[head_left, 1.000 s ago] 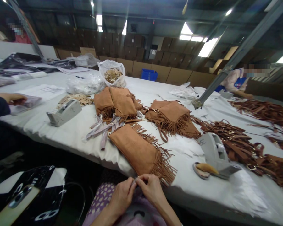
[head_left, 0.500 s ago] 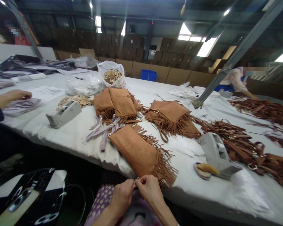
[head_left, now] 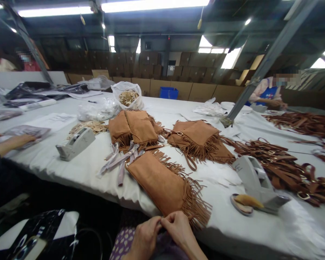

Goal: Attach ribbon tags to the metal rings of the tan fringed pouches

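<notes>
A tan suede bag with fringe (head_left: 162, 184) lies at the near edge of the white table (head_left: 78, 162), one corner hanging over the edge. My left hand (head_left: 144, 238) and my right hand (head_left: 178, 229) meet at that near corner, fingers pinched together on a small part of the bag I cannot make out. Both hands are closed. Two more piles of fringed tan bags (head_left: 137, 125) (head_left: 199, 139) lie farther back.
Grey tape dispensers stand at the left (head_left: 76, 143) and right (head_left: 257, 184). Brown straps (head_left: 281, 166) are heaped on the right. A bag of tags (head_left: 128, 94) sits behind. Another person's hand (head_left: 18, 141) rests on the table at left; a co-worker (head_left: 268, 94) is at far right.
The view tilted up a little, so my hands sit lower in the picture. They stay pinched at the bag's corner. The person's hand at left shifted on the table.
</notes>
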`<state>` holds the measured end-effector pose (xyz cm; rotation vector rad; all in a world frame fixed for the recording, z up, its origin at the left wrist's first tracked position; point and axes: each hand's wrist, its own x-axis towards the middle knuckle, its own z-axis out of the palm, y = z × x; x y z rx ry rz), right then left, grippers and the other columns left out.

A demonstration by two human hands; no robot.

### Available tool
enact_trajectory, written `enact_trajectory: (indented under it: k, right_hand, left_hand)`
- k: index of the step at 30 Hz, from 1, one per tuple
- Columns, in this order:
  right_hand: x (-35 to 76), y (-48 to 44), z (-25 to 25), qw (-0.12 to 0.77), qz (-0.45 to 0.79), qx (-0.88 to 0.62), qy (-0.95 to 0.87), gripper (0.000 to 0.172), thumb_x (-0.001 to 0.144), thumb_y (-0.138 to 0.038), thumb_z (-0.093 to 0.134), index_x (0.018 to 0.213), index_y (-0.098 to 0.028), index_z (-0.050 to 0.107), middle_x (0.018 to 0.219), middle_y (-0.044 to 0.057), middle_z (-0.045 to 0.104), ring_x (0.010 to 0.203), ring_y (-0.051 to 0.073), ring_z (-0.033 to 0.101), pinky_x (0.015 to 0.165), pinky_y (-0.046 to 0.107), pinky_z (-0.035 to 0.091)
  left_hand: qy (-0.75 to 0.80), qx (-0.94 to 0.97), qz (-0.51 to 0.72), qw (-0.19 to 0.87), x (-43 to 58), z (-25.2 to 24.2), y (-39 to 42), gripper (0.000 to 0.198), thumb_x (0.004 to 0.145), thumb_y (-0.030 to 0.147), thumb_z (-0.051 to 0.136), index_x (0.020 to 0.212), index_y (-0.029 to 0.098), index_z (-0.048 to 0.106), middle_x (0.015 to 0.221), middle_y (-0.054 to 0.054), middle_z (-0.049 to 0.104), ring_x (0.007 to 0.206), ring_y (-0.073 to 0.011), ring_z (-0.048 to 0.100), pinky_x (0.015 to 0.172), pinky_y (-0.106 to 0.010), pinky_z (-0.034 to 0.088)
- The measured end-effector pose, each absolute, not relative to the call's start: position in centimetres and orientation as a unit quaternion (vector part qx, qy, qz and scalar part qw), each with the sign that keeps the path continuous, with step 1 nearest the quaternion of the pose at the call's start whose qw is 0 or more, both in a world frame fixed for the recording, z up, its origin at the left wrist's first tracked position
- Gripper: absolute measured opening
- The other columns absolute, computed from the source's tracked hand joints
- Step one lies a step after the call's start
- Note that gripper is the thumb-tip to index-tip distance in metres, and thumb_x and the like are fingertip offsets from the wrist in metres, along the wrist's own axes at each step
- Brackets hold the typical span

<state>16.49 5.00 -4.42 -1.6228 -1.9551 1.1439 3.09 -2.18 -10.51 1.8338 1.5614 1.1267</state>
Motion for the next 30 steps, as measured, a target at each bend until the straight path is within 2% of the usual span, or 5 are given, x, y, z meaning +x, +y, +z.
enact_trajectory:
  k: [10, 21, 25, 27, 30]
  right_hand:
    - [17.1, 4.7, -6.3, 0.219, 0.562, -0.552, -0.576, 0.033, 0.069, -0.039, 0.059, 0.047, -0.014, 0.062, 0.039, 0.0, 0.05, 0.034, 0.008, 0.038, 0.037, 0.021, 0.023]
    - [17.5, 3.9, -6.1, 0.215, 0.53, -0.569, -0.591, 0.04, 0.073, -0.044, 0.061, 0.046, -0.014, 0.063, 0.037, 0.0, 0.052, 0.033, 0.008, 0.041, 0.038, 0.02, 0.027]
    - [18.0, 3.3, -7.4, 0.206, 0.536, -0.594, -0.564, 0.053, 0.071, -0.058, 0.062, 0.041, -0.014, 0.058, 0.035, 0.001, 0.049, 0.033, 0.009, 0.041, 0.037, 0.021, 0.027]
    - [17.9, 2.9, -8.1, 0.217, 0.588, -0.565, -0.537, 0.059, 0.071, -0.066, 0.059, 0.046, -0.013, 0.06, 0.038, 0.001, 0.051, 0.033, 0.008, 0.04, 0.037, 0.021, 0.026]
    - [17.5, 2.4, -8.7, 0.258, 0.657, -0.502, -0.499, 0.064, 0.069, -0.073, 0.056, 0.052, -0.012, 0.063, 0.04, 0.0, 0.051, 0.034, 0.007, 0.038, 0.037, 0.02, 0.023]
  left_hand:
    - [0.633, 0.464, 0.493, 0.374, 5.2, -10.2, -2.0, 0.041, 0.087, 0.054, 0.044, 0.089, 0.021, 0.067, 0.08, -0.008, 0.074, 0.075, -0.0222, 0.069, 0.07, -0.027, 0.053]
    - [0.627, 0.5, 0.464, 0.377, 4.4, -8.8, -3.0, 0.031, 0.09, 0.043, 0.043, 0.096, 0.022, 0.065, 0.093, -0.006, 0.073, 0.086, -0.0206, 0.067, 0.077, -0.028, 0.05]
    - [0.607, 0.44, 0.498, 0.436, 4.6, -8.5, -2.8, 0.03, 0.085, 0.045, 0.054, 0.092, 0.018, 0.065, 0.079, -0.005, 0.069, 0.075, -0.0178, 0.064, 0.069, -0.025, 0.049]
    - [0.579, 0.364, 0.527, 0.504, 4.8, -8.5, -2.6, 0.032, 0.08, 0.046, 0.062, 0.088, 0.016, 0.063, 0.064, 0.0, 0.062, 0.057, -0.0121, 0.056, 0.054, -0.021, 0.044]
    - [0.5, 0.213, 0.545, 0.639, 5.1, -8.9, -2.5, 0.037, 0.071, 0.048, 0.071, 0.083, 0.014, 0.06, 0.053, 0.006, 0.05, 0.036, -0.0019, 0.028, 0.036, -0.015, 0.02]
